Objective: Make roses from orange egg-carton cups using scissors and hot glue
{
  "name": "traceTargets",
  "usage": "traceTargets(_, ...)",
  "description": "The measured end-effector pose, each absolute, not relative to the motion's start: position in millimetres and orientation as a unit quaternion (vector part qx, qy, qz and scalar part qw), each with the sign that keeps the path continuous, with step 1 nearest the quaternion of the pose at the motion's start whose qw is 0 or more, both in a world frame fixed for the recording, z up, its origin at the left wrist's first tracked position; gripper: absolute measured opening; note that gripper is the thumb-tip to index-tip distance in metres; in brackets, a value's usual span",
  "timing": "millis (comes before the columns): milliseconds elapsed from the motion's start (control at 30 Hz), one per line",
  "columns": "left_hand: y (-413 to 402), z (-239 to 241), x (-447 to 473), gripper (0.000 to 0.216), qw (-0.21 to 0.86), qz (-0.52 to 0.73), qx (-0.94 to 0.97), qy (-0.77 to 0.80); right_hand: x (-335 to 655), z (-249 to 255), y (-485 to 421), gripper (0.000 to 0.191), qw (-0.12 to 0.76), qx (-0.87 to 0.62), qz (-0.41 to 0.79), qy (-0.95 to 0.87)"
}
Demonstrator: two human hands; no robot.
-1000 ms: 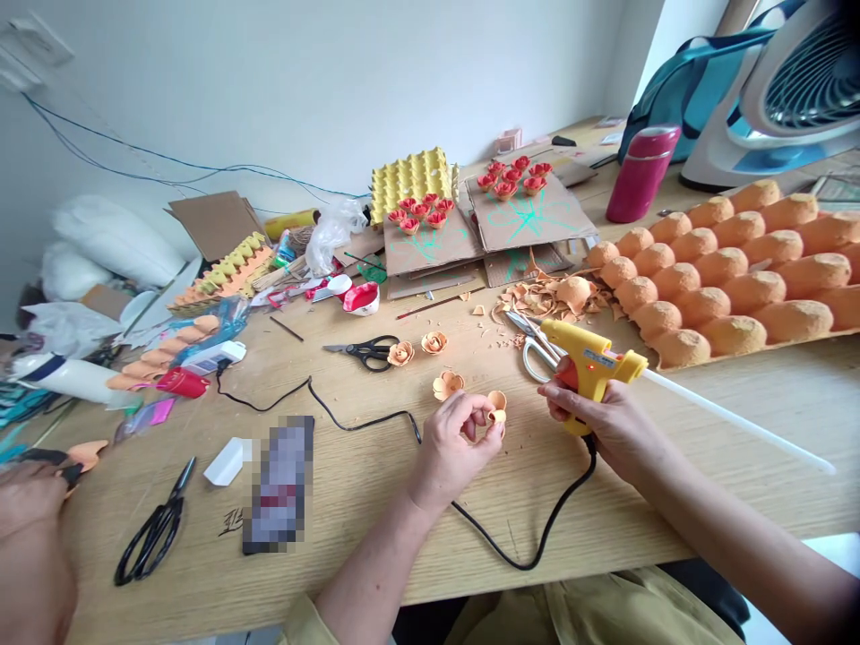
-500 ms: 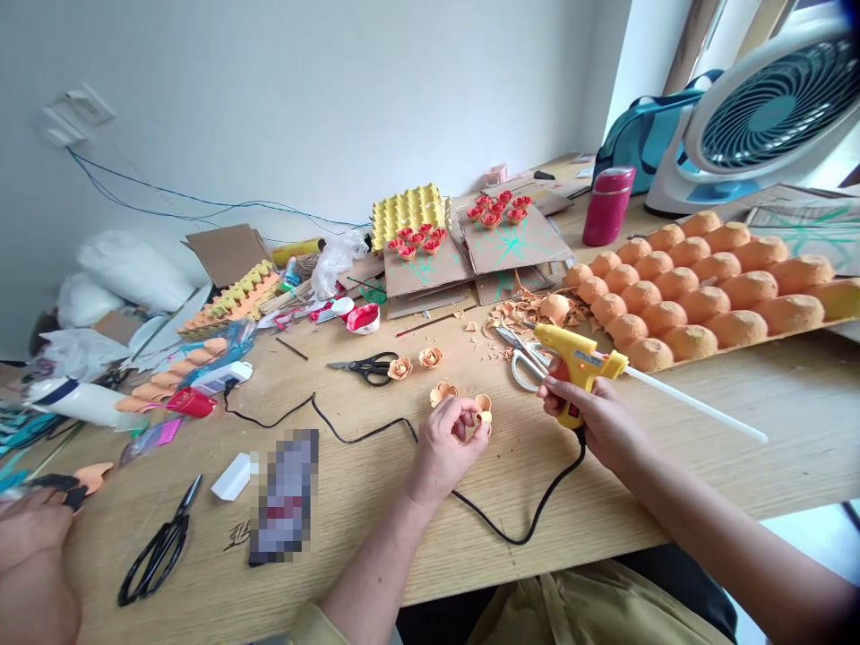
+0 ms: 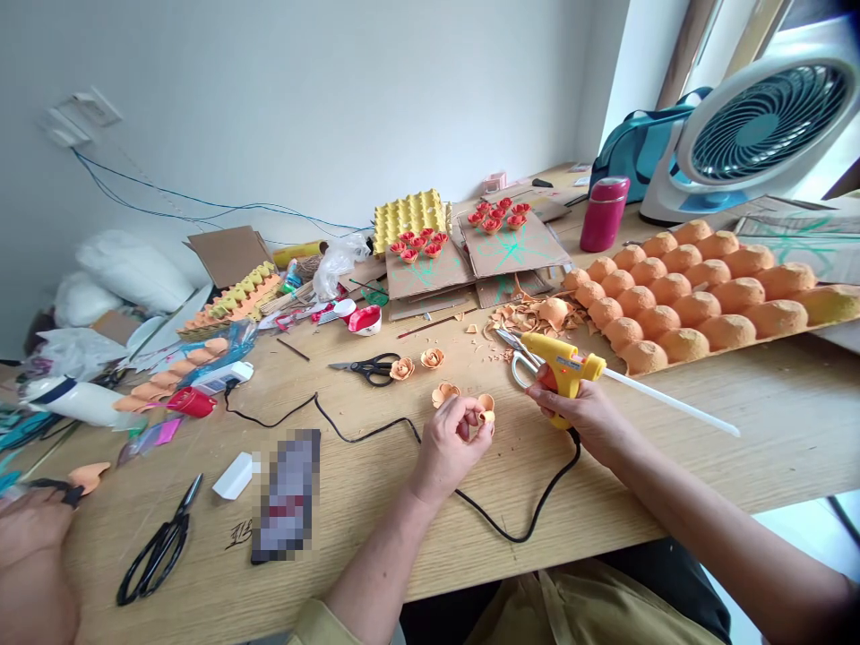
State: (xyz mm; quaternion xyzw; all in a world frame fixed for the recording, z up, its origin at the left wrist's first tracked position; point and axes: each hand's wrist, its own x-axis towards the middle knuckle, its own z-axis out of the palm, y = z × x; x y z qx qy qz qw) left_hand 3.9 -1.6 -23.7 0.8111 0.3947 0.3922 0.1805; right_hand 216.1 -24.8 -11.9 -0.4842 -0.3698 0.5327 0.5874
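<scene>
Toward the left end of the table [image 3: 282, 596], a co-worker's hand [image 3: 33, 524] is beside an orange piece [image 3: 90, 477], with black scissors [image 3: 156, 548] lying near the front edge. Farther right, nearer the front edge than the back, the left hand [image 3: 453, 441] pinches a curled orange petal [image 3: 486, 417] just beside an orange flower [image 3: 444, 394]. Apart from it, the right hand [image 3: 576, 410] is wrapped around a yellow glue gun [image 3: 568, 369], its nozzle by white-handled scissors [image 3: 509, 340]. Rightmost, an orange egg tray [image 3: 695, 305] lies well back from the front edge
</scene>
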Motion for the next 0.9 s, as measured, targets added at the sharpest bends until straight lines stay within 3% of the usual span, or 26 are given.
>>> traceTargets(333, -2.6, -23.0, 3.9, 0.006, 0.176, 0.384, 0.813, 0.402, 218.0, -16.6, -25.3, 0.049, 0.577, -0.509, 0.524, -0.366)
traceTargets(700, -2.9, -23.0, 4.3, 0.006, 0.168, 0.376, 0.819, 0.399, 217.7, -10.8, -31.6, 0.044, 0.566, -0.451, 0.602, -0.338)
traceTargets(900, -3.2, -24.7, 4.5, 0.007, 0.169, 0.376, 0.823, 0.391, 219.6, -10.1, -31.2, 0.043, 0.58, -0.459, 0.57, -0.358)
